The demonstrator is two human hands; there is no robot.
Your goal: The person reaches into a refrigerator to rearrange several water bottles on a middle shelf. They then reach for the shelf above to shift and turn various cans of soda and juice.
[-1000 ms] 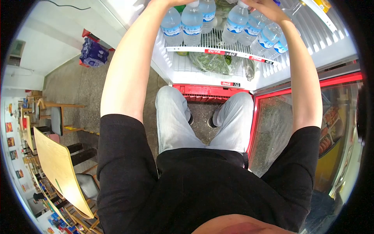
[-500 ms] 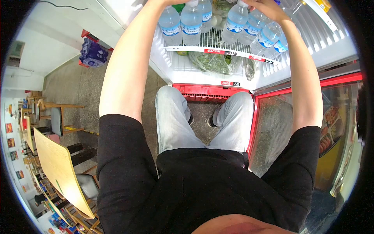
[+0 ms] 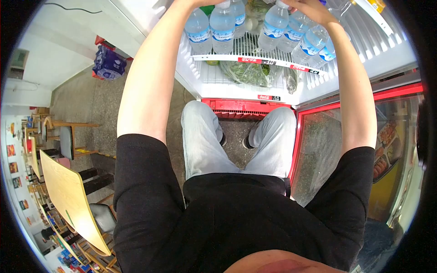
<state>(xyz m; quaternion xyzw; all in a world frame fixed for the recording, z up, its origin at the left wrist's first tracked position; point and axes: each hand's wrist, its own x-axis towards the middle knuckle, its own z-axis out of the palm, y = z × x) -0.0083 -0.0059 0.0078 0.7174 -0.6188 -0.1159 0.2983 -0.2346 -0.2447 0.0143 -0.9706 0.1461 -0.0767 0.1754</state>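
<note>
Several clear water bottles with blue-and-white labels stand on the upper wire shelf (image 3: 248,45) of an open fridge. My right hand (image 3: 314,10) reaches in from the right, its curled fingers at the white-capped neck of a water bottle (image 3: 274,29). Other bottles (image 3: 312,43) stand below that hand. My left hand (image 3: 200,2) is at the top edge of the view, beside the cap of another water bottle (image 3: 222,32); its fingers are cut off, so its grip is hidden. A further bottle (image 3: 198,34) stands to its left.
Bagged green vegetables (image 3: 250,75) lie on the lower shelf. The red-framed glass door (image 3: 318,150) hangs open at right. My knees (image 3: 200,118) are close to the fridge's red base (image 3: 246,108). At left are a wooden table (image 3: 63,195), chairs and a purple-wrapped pack (image 3: 109,63).
Almost nothing differs. The bottles near both hands have shifted very slightly in view, and both arms keep nearly the same pose.
</note>
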